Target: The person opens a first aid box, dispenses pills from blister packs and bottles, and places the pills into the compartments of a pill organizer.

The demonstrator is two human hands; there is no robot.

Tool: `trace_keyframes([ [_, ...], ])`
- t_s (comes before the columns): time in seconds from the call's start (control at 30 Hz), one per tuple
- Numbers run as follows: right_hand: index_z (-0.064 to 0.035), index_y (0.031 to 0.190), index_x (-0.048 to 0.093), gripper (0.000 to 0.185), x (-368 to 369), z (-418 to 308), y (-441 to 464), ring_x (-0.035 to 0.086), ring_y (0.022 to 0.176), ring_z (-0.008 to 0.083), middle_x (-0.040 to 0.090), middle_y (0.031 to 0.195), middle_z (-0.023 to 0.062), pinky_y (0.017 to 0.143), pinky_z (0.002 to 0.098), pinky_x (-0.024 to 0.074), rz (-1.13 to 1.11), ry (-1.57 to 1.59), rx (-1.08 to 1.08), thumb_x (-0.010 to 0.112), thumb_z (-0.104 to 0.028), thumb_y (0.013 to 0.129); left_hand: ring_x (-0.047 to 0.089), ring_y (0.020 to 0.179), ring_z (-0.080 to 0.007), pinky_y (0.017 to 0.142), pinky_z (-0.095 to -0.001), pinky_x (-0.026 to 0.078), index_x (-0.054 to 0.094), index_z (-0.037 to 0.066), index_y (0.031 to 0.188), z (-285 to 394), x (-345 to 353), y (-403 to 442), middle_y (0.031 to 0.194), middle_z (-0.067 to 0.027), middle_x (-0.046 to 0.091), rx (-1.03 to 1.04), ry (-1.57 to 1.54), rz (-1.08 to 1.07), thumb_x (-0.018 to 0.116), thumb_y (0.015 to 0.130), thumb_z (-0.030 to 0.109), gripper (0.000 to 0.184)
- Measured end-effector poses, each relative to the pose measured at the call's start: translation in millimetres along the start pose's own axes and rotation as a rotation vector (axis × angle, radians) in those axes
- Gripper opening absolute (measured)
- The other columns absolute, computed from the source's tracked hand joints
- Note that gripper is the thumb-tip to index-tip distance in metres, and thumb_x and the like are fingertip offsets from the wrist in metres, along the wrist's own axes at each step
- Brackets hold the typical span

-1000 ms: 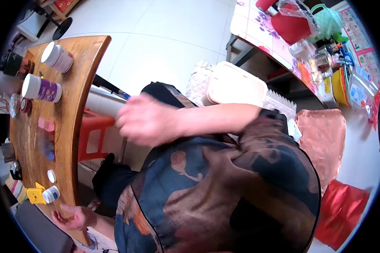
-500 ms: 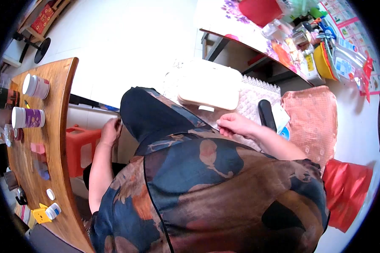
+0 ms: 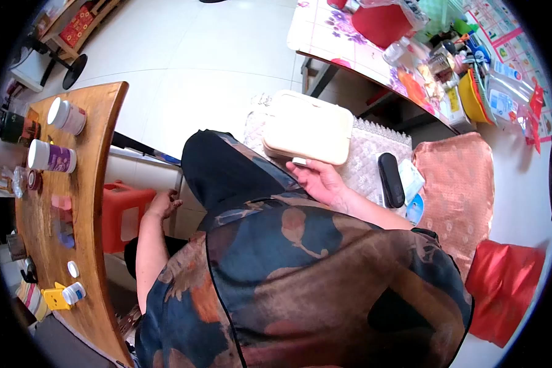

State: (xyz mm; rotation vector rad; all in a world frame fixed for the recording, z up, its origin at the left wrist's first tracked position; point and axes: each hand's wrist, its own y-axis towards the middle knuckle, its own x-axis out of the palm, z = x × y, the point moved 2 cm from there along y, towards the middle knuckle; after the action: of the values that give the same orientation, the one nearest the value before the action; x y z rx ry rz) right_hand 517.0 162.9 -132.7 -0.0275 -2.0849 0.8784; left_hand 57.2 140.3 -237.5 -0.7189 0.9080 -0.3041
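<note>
A cream-coloured box (image 3: 308, 127) with a rounded lid lies closed on a lace-edged quilted cloth (image 3: 365, 144). At its near edge is a small white latch (image 3: 300, 162). My right hand (image 3: 321, 184) is at this latch, palm partly up, fingertips touching or just beside it; the fingers are loosely bent and apart. My left hand (image 3: 164, 204) hangs low beside my knee, near a red plastic stool (image 3: 127, 211), with its fingers loosely apart and nothing visible in them.
A wooden table (image 3: 92, 227) on the left carries white jars (image 3: 52, 157), a small bottle and a yellow holder. Right of the box lie a black case (image 3: 391, 180) and an orange cloth (image 3: 454, 184). A flowered table (image 3: 325, 37) full of clutter stands at the back right.
My right hand has moved forward and left to the box's latch, and its fingers have opened from a pinch. My left hand's fingers have come more into view; the view has shifted slightly.
</note>
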Motion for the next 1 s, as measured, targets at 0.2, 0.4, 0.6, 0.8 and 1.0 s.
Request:
trace_keyframes([
  [0.2,0.0036,0.126,0.04,0.036,-8.8,9.9,3.6,0.062,0.075,0.0208,0.062,0.105,0.0215,0.063,0.0286,0.0534,-0.037,0.022,0.086,0.036,-0.023,0.102,0.06,0.107,-0.0315,0.092,-0.0393,0.047,0.053,0.004,0.129,-26.0,-2.2,-0.7,0.114,-0.019,0.063,0.032,0.07,0.04,0.073,0.082,0.022,0.054],
  [0.4,0.0039,0.127,0.037,0.041,-2.1,5.0,-4.4,0.063,0.08,0.0248,0.062,0.107,0.0211,0.071,0.0339,0.0542,-0.059,-0.059,0.143,0.029,-0.028,0.103,0.061,0.103,-0.0308,0.088,-0.0376,0.048,0.051,0.003,0.131,8.9,-15.3,-23.1,0.115,-0.018,0.062,0.023,0.135,-0.003,0.075,0.08,0.018,0.058],
  [0.6,0.0106,0.125,0.04,0.038,-6.3,4.0,-14.8,0.06,0.095,0.0311,0.055,0.116,0.0239,0.074,0.0374,0.0511,-0.006,-0.044,0.129,0.042,0.0,0.089,0.061,0.103,-0.0303,0.086,-0.0384,0.05,0.049,0.003,0.133,-22.2,-1.5,1.7,0.115,-0.0182,0.062,-0.014,-0.169,-0.026,0.076,0.08,0.018,0.062],
  [0.8,0.0038,0.137,0.031,0.069,-78.8,-34.6,-26.2,0.056,0.111,0.0362,0.045,0.13,0.0241,0.084,0.0397,0.0533,0.431,-0.747,-0.096,0.069,-0.015,0.082,0.061,0.103,-0.0306,0.088,-0.0375,0.05,0.048,0.003,0.134,1.4,-11.0,-23.7,0.113,-0.0209,0.062,0.015,0.008,-0.045,0.077,0.077,0.013,0.065],
  [1.0,-0.0041,0.147,0.017,0.109,-70.7,-86.8,-35.5,0.033,0.132,0.041,0.026,0.144,0.0247,0.11,0.0464,0.0316,0.304,-1.811,-0.877,0.084,-0.03,0.065,0.06,0.108,-0.031,0.092,-0.0382,0.048,0.049,0.003,0.133,-35.5,4.7,11.4,0.116,-0.0212,0.061,-0.017,-0.186,-0.075,0.078,0.077,0.014,0.064],
])
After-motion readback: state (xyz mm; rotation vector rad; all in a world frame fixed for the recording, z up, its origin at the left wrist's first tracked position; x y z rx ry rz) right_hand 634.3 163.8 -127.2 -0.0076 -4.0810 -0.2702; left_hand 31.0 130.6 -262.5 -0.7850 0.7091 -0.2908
